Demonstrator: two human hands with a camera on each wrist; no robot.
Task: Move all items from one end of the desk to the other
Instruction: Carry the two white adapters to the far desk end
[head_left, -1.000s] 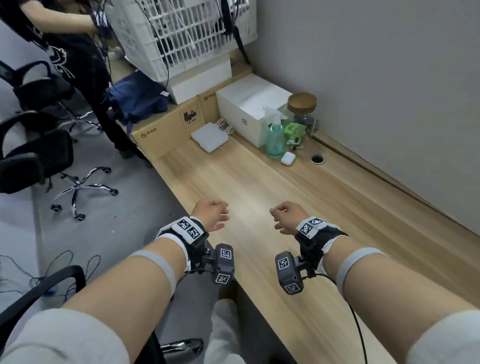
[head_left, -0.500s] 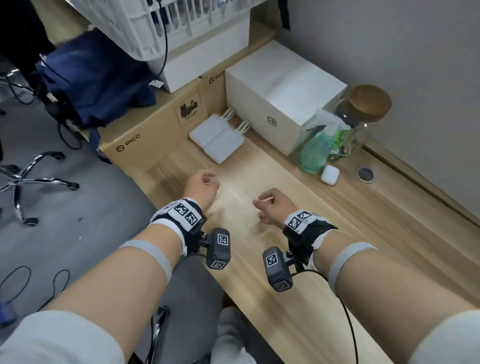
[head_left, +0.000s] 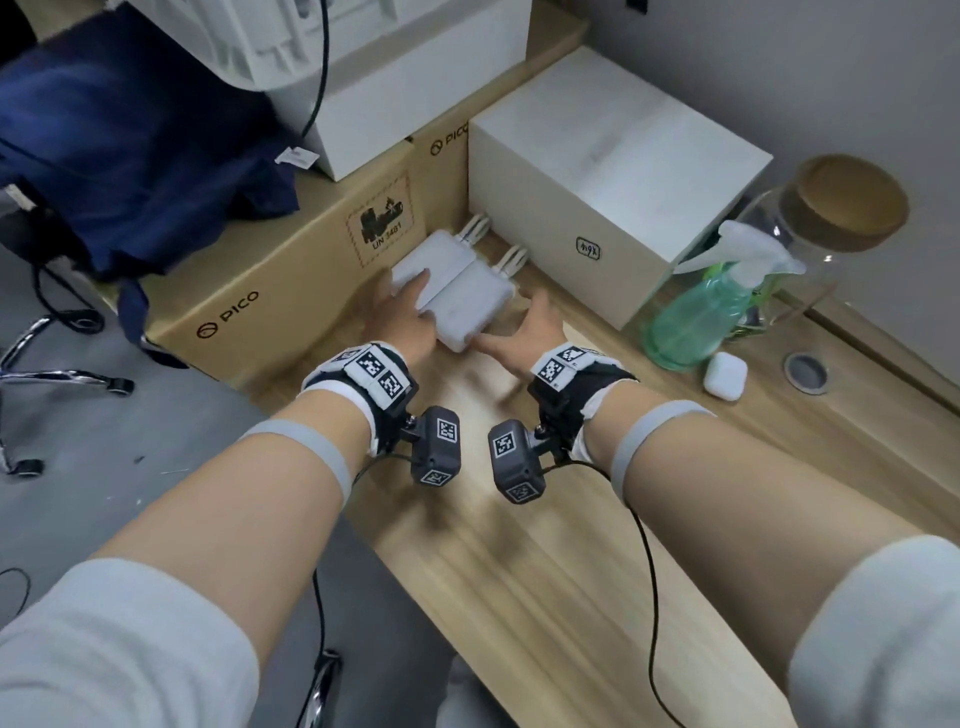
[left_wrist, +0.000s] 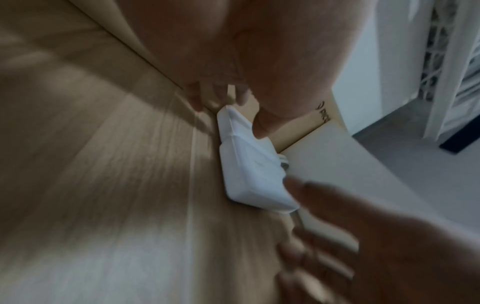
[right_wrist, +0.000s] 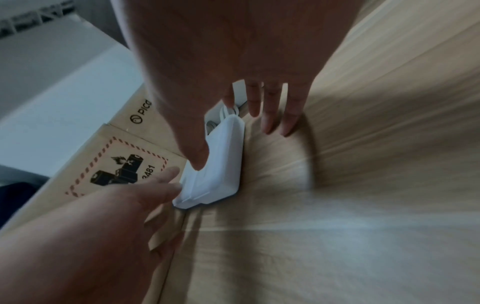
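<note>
Two flat white packs with short white cables lie side by side on the desk, against a cardboard box. My left hand is at their left edge, thumb lying on top of the left pack. My right hand is at their near right corner, its thumb on the right pack and its straight fingers on the wood beside it. Neither hand has closed round a pack. To the right stand a white box, a green spray bottle, a cork-lidded glass jar and a white earbud case.
The PICO cardboard box blocks the desk's far end, with blue cloth and a white crate on it. A cable hole sits near the wall. Bare wooden desk runs toward me. A chair base stands on the floor at left.
Both hands have reached forward from mid-desk, where they hung loosely curled, and spread out onto the white packs. The view has moved closer to the desk's far end.
</note>
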